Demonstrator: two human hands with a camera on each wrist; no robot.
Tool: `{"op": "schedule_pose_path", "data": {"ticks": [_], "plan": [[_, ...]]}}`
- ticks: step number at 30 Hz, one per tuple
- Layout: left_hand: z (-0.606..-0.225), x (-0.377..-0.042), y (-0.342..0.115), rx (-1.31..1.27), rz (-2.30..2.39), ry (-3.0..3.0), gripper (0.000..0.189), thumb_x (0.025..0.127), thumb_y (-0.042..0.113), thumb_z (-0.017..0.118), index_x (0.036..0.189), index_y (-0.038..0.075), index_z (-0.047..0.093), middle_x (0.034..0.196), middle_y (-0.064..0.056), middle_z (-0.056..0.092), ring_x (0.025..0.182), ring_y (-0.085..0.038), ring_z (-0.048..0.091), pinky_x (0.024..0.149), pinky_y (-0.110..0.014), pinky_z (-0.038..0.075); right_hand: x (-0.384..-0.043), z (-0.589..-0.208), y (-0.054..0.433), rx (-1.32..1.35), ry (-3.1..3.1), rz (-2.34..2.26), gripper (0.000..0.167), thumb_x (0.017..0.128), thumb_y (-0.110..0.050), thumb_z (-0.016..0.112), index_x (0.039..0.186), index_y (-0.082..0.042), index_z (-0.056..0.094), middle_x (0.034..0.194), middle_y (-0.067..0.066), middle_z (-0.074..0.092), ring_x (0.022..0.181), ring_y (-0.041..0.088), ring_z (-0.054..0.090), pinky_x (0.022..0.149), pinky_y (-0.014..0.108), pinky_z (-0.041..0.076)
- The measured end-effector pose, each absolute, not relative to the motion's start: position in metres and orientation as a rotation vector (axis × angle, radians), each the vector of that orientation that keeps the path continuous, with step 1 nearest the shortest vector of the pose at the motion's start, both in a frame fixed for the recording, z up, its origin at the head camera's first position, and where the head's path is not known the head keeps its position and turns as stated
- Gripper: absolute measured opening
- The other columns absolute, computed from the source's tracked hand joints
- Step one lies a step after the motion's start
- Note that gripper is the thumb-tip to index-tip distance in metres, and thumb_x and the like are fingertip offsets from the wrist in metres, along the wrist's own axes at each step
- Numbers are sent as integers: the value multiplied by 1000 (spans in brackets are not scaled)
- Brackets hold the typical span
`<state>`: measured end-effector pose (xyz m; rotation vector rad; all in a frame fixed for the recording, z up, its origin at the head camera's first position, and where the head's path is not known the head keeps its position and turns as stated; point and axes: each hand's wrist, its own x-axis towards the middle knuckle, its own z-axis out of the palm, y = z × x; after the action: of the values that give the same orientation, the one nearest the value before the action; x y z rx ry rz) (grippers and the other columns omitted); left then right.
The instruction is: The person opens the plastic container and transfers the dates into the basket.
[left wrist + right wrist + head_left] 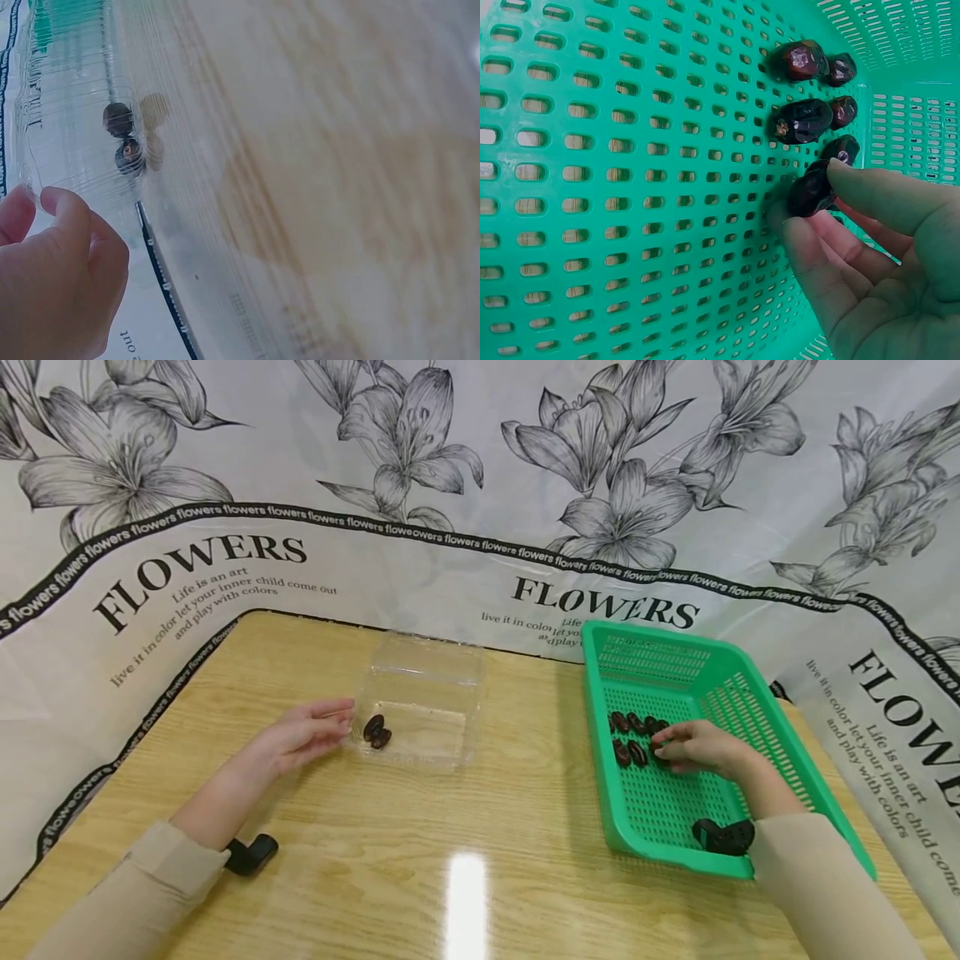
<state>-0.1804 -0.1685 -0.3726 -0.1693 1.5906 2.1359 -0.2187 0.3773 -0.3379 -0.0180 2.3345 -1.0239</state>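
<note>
In the green basket [600, 693], my right hand [701, 749] pinches a dark, wrinkled date [810, 191] between thumb and fingertips, low over the basket's floor. Several more dates [802, 121] lie beside it in two rough rows, some partly hidden by the fingers. To the left, a clear plastic box [427, 672] stands on the table with two dates [377, 732] in its left front corner. My left hand [315, 735] is at the box's left side. Seen from the left wrist, its thumb and forefinger [67, 206] pinch the box's thin edge.
The wood-grain table [525, 860] backs onto a white curtain [420, 560] printed with flowers. The basket's raised, slotted walls surround my right hand. Black wrist devices show at the left cuff [251, 855] and right cuff [723, 837].
</note>
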Motion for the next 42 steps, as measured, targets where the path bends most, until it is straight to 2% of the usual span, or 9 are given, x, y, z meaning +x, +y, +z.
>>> {"op": "schedule_pose_path", "data": {"ticks": [10,14,19,23,26,29,33,39,42], "plan": [[-376,-181,-169,-156,2148,1581,64,91,-8,48,146,-6,15,131,-13,37,91,-6,56,75,-16,49,-218,-335,377,-9,2367,-964,44,94,-8,53,128,16,40,111,19,58,89,19,60,75,35,54],[-375,-181,-168,-161,2158,1564,65,90,-9,48,146,-6,14,130,-12,37,90,-6,56,75,-15,49,-217,-330,374,12,2392,-962,48,94,-11,53,131,16,38,115,26,54,93,26,60,77,38,54],[-374,-180,-168,-159,2158,1569,64,91,-9,47,146,-7,14,135,-16,32,90,-6,56,75,-15,50,-219,-319,368,28,2402,-1018,53,96,-17,52,134,15,33,128,35,42,108,41,53,84,41,52],[-374,-180,-168,-159,2164,1567,64,91,-9,46,145,-7,13,134,-16,33,90,-6,56,75,-15,50,-222,-309,361,-13,2388,-1113,56,97,-18,51,137,14,29,132,34,38,111,38,52,89,41,50],[-375,-180,-168,-153,2166,1570,64,91,-9,46,145,-7,13,138,-20,29,90,-6,56,75,-15,49,-226,-297,351,-54,2378,-1185,58,96,-20,53,138,12,29,130,28,43,105,27,57,90,39,49],[-376,-179,-167,-131,2158,1583,64,91,-8,47,145,-8,13,143,-23,22,91,-6,56,76,-16,49,-229,-283,339,-93,2366,-1243,59,95,-21,56,138,10,32,125,15,49,101,19,59,90,37,49],[-378,-178,-167,-132,2157,1586,64,91,-8,48,145,-8,14,139,-21,28,90,-6,56,76,-16,49,-236,-269,321,-145,2332,-1305,58,94,-22,57,137,8,33,116,2,53,101,16,60,89,36,50],[-379,-180,-167,-145,2149,1594,64,91,-8,46,146,-6,14,144,-23,21,92,-5,55,77,-15,49,-249,-259,283,-224,2265,-1351,56,95,-19,56,138,8,33,126,17,48,106,23,56,91,35,49],[-378,-180,-168,-147,2144,1600,63,91,-8,46,146,-6,14,147,-22,18,93,-5,54,76,-15,48,-255,-257,259,-257,2235,-1350,53,94,-16,57,136,8,36,129,18,46,108,25,55,92,37,48]]}}
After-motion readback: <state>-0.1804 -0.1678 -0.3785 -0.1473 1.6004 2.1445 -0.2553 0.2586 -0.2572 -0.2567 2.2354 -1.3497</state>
